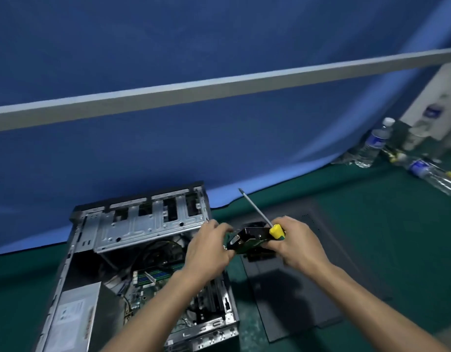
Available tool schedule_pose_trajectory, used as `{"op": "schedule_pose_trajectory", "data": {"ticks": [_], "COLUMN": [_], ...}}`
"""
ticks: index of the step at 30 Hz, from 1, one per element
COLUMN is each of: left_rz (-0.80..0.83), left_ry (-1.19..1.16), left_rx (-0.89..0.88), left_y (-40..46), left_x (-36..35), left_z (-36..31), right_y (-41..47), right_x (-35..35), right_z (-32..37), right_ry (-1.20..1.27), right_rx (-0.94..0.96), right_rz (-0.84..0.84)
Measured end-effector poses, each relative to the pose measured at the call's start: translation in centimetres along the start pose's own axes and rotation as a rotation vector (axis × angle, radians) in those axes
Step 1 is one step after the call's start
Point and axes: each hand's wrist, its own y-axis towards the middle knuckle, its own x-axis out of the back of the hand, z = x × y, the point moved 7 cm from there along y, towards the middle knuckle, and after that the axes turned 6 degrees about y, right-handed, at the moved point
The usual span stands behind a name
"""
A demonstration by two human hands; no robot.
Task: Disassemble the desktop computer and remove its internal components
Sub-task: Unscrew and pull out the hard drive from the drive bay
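**Head view: card out of the case, held in both hands**

Head camera looks down on a green surface, and both hands are up over it with a small expansion card [247, 238] between them. It hangs in the air just beside the right wall of the open computer case [143, 270], above the dark side panel [308, 288] lying flat on the surface to the case's right.

Left hand [206, 247] has its fingers curled round the card's left end. Right hand [299, 243] pinches the right end and also clamps a screwdriver [276, 231], yellow-and-green handle tucked in the palm, shaft pointing up and away toward the far edge.

How will this card handle? It looks light and stiff, a green board with a metal bracket, and fragile on its faces: chips and edge contacts won't like squeezing or flexing. My call is that the bracket and the bare board edges are the places to hold, much as it seems to be held now. The screwdriver sharing the right hand makes that grip a little crowded, so a slip is possible.

Inside the case, the motherboard [153, 280], the power supply [74, 318] at the near left and loose cables are not yet out. Water bottles [371, 146] sit near the far right corner.
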Motion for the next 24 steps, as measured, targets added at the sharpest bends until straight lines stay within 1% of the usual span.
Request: {"op": "schedule_pose_trajectory", "data": {"ticks": [3, 4, 8, 15, 18, 24], "left_rz": [-0.111, -0.115, -0.162, -0.188, -0.207, -0.180], "left_ry": [-0.008, 0.014, 0.123, 0.093, 0.074, 0.091], "left_rx": [0.143, 0.161, 0.130, 0.210, 0.213, 0.230], "left_y": [-0.4, -0.7, -1.6, -2.2, -2.2, -1.6], "left_x": [-1.8, -2.6, -4.8, -4.9, -5.0, -5.4], "left_z": [0.9, 0.9, -0.2, 0.5, 0.5, 0.8], "right_y": [-1.0, -1.4, -2.2, -2.3, -3.6, -3.9], "right_x": [-0.1, -0.5, -2.9, -7.0, -8.6, -9.2], "right_z": [-3.3, -4.2, -6.7, -8.7, -9.8, -10.9], "right_ry": [-0.015, -0.032, -0.125, -0.167, -0.200, -0.154], "right_rx": [-0.068, -0.090, -0.138, -0.139, -0.148, -0.204], "right_rz": [-0.028, -0.027, -0.029, 0.033, 0.045, 0.094]}}
